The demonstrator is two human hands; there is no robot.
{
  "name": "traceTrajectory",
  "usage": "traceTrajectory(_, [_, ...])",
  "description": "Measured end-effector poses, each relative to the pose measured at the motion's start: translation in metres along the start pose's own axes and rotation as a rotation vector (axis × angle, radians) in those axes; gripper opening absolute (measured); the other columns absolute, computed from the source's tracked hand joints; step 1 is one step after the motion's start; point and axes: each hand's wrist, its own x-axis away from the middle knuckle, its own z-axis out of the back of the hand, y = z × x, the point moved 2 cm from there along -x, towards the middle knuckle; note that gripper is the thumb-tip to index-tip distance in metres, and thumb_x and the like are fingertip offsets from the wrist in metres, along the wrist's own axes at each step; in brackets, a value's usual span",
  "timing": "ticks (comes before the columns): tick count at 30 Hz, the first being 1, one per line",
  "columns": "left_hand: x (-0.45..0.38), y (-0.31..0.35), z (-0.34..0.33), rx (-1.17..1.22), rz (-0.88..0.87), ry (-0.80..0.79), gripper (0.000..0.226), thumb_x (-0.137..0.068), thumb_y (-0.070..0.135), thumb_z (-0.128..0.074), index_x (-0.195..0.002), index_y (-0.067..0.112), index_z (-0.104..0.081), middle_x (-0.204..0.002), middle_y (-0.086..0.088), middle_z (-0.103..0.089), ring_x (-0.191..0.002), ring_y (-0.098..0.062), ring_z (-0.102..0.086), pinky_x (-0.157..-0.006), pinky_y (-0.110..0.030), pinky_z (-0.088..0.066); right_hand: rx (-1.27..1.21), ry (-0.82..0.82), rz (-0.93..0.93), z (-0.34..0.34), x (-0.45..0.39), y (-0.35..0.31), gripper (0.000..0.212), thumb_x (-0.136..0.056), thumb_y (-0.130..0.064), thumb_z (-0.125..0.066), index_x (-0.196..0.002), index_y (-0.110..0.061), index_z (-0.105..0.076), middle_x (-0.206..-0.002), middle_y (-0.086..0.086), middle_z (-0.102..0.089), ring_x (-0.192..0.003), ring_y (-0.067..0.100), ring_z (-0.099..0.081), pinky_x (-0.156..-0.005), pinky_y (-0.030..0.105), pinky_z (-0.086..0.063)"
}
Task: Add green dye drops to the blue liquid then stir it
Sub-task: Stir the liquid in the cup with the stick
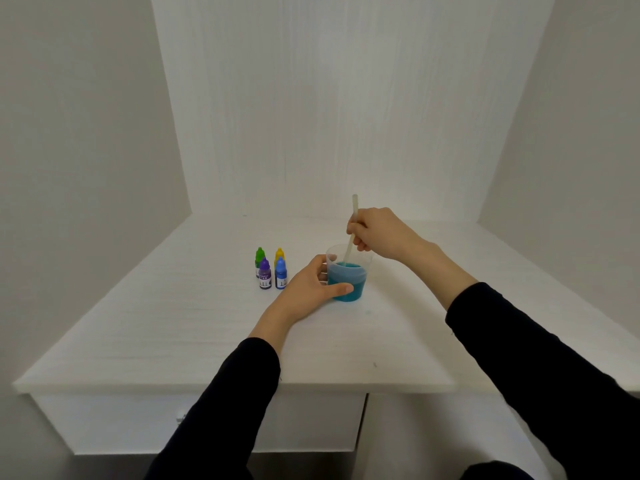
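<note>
A clear plastic cup [360, 258] of blue-teal liquid [346, 282] stands on the white table [207, 334]. My left hand [311, 289] grips the cup's left side, thumb across its front. My right hand [377, 233] pinches a pale stir stick [351, 233] that slants down into the liquid. The green dye bottle [259, 257] stands capped at the back left of a group of small bottles, left of the cup.
A purple bottle [265, 273], a blue bottle [281, 273] and a yellow bottle [279, 254] stand beside the green one. White walls close in the table on three sides. A drawer front [194, 420] hangs under the table's near edge.
</note>
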Motion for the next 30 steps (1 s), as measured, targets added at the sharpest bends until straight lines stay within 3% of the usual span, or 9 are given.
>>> traceTrajectory(5, [0.0,0.0,0.0,-0.01,-0.002,0.004,0.07,-0.077,0.035,-0.077,-0.136,0.028,-0.039,-0.125,0.008,-0.057,-0.113,-0.009,-0.056,-0.091,-0.023,-0.047,0.144,-0.014,-0.048,0.01,0.004,0.003,0.026,-0.097,-0.018,-0.04,-0.099,-0.004,-0.061,-0.095,0.014,-0.066,-0.08,0.028,-0.068,-0.08,0.04,-0.056])
traceTrajectory(10, [0.0,0.0,0.001,-0.02,-0.004,0.004,0.071,-0.077,0.035,-0.077,-0.137,0.028,-0.039,-0.125,0.009,-0.057,-0.113,-0.009,-0.055,-0.09,-0.022,-0.046,0.201,-0.106,-0.104,0.018,0.007,-0.003,0.023,-0.091,-0.013,-0.044,-0.092,0.0,-0.062,-0.08,0.013,-0.069,-0.064,0.024,-0.067,-0.068,0.034,-0.057])
traceTrajectory(13, [0.0,0.0,0.001,-0.011,-0.006,0.003,0.072,-0.077,0.034,-0.077,-0.138,0.026,-0.039,-0.125,0.008,-0.057,-0.114,-0.01,-0.055,-0.094,-0.026,-0.047,0.144,-0.158,-0.097,0.016,0.009,-0.011,0.02,-0.089,-0.012,-0.046,-0.083,-0.002,-0.063,-0.07,0.01,-0.067,-0.054,0.019,-0.063,-0.053,0.023,-0.052])
traceTrajectory(15, [-0.001,-0.001,0.001,-0.005,-0.006,0.003,0.072,-0.076,0.034,-0.077,-0.137,0.026,-0.039,-0.125,0.008,-0.057,-0.113,-0.009,-0.055,-0.093,-0.025,-0.048,0.086,-0.175,-0.072,0.012,0.009,-0.016,0.02,-0.089,-0.013,-0.047,-0.08,-0.004,-0.062,-0.067,0.008,-0.066,-0.053,0.017,-0.062,-0.052,0.021,-0.05])
traceTrajectory(20, [-0.002,-0.002,0.001,0.006,0.001,0.003,0.062,-0.075,0.035,-0.078,-0.125,0.033,-0.044,-0.117,0.013,-0.06,-0.107,-0.001,-0.057,-0.082,-0.019,-0.048,-0.085,-0.151,0.005,-0.002,0.007,-0.02,0.02,-0.094,-0.014,-0.046,-0.092,-0.004,-0.063,-0.078,0.009,-0.068,-0.067,0.02,-0.066,-0.063,0.021,-0.054])
traceTrajectory(22, [-0.002,-0.002,0.0,0.008,0.006,0.001,0.057,-0.074,0.036,-0.079,-0.12,0.036,-0.044,-0.116,0.014,-0.06,-0.107,-0.002,-0.057,-0.085,-0.022,-0.049,-0.103,-0.124,0.034,-0.004,0.006,-0.018,0.022,-0.096,-0.014,-0.045,-0.099,-0.003,-0.064,-0.085,0.013,-0.069,-0.075,0.023,-0.068,-0.071,0.024,-0.056])
traceTrajectory(25, [-0.002,-0.002,0.0,0.013,0.005,-0.001,0.061,-0.075,0.036,-0.078,-0.125,0.034,-0.043,-0.119,0.013,-0.059,-0.109,-0.005,-0.057,-0.09,-0.025,-0.048,-0.068,-0.086,0.051,-0.004,0.004,-0.012,0.023,-0.097,-0.014,-0.044,-0.104,-0.003,-0.063,-0.091,0.015,-0.07,-0.08,0.024,-0.069,-0.073,0.024,-0.055])
traceTrajectory(30, [-0.001,0.0,0.0,-0.006,0.001,0.001,0.071,-0.077,0.036,-0.077,-0.136,0.029,-0.039,-0.123,0.011,-0.056,-0.111,-0.006,-0.055,-0.086,-0.019,-0.045,0.073,-0.019,0.018,0.004,0.006,0.0,0.027,-0.099,-0.014,-0.039,-0.106,-0.001,-0.061,-0.098,0.015,-0.068,-0.083,0.023,-0.068,-0.081,0.032,-0.056])
